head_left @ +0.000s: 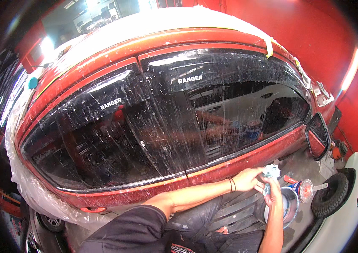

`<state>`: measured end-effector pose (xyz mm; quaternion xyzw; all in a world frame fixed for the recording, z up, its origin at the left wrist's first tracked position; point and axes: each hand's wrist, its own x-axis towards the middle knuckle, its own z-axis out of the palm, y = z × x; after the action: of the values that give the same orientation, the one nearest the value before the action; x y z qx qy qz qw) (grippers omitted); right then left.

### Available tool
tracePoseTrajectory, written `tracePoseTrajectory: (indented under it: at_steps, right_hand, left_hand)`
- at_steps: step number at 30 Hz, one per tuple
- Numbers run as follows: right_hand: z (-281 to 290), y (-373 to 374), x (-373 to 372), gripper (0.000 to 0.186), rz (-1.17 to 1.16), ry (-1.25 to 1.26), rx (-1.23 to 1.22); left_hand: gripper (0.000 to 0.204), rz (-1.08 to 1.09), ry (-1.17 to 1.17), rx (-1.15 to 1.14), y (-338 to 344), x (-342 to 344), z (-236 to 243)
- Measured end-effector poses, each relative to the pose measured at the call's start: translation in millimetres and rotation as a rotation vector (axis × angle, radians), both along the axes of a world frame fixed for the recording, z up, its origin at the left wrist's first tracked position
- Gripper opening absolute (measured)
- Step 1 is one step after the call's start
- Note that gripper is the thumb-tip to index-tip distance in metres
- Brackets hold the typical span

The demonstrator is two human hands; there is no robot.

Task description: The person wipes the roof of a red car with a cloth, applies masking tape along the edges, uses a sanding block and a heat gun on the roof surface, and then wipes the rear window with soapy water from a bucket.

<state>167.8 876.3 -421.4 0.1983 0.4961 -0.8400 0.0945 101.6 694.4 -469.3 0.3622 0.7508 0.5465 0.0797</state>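
At four o'clock, the fingers of the left hand [244,180] and right hand [274,192] pinch a crumpled pale-blue cloth [271,170] near a bucket [296,206], while the white-streaked side windows [238,101], from eight clockwise to two, look barely cleaned, most glass apparently left.

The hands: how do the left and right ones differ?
The left hand has dark bands at its wrist; the right hand shows none. The left hand reaches across from the left; the right hand rises from below. Both are bare, beside a crumpled pale-blue wad.
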Motion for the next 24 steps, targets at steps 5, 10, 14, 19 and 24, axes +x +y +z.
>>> tracePoseTrajectory:
  at_steps: [5, 10, 14, 19, 24]
  right_hand:
    - [-17, 25, 2, 0.021, -0.008, -0.050, -0.046]
    - [5, 11, 8, 0.014, 0.192, -0.117, -0.134]
    - [13, -15, 9, 0.024, 0.521, -0.161, 0.258]
    - [-45, -36, 3, 0.029, 0.530, 0.371, 0.935]
    - [-8, -75, 3, 0.031, 0.570, 0.059, 1.697]
  left_hand:
    - [0.053, -0.100, 0.486, -0.465, -27, 4, 80]
    - [0.062, 0.109, 0.989, -0.346, -50, 4, 56]
    - [0.072, -0.124, 0.944, -0.400, -59, 10, 41]
    - [0.035, -0.115, 0.773, -0.645, -35, -5, 22]
    - [0.013, -0.010, 0.562, -0.747, -21, -1, 3]
